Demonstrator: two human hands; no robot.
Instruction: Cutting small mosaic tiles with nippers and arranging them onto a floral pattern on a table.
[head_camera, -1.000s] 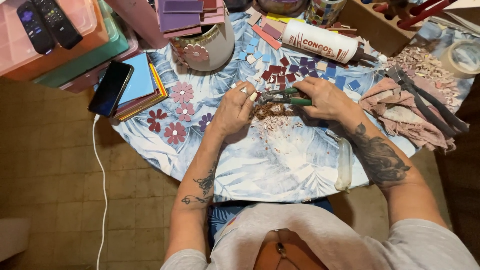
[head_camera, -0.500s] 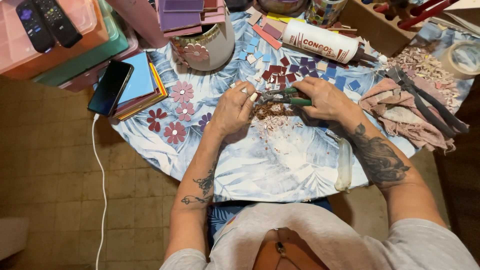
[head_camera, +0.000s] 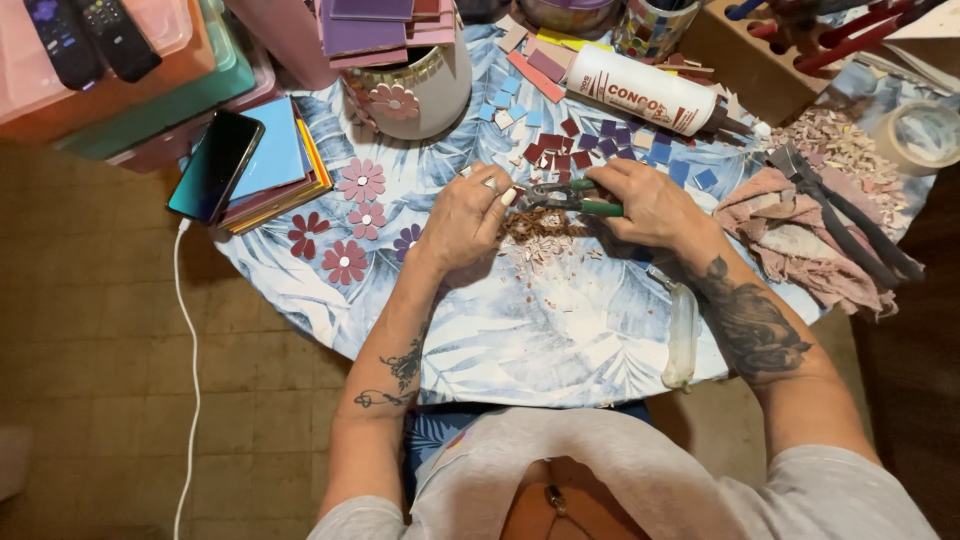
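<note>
**At the round table: two hands and a pair of nippers**

Over the middle of the table (head_camera: 520, 330), the right hand (head_camera: 655, 205) grips the green-handled nippers (head_camera: 572, 198), fingers wrapped around the handles. The left hand (head_camera: 468, 215) meets the tool's jaws, fingertips pinched narrowly on a small piece too tiny to identify. Both forearms angle inward. A leaf-patterned cloth (head_camera: 600, 320) covers the table; tile chips (head_camera: 545, 232) lie beneath the hands, flower shapes (head_camera: 345, 262) to the left. The floor (head_camera: 100, 350) is brown tile.
</note>
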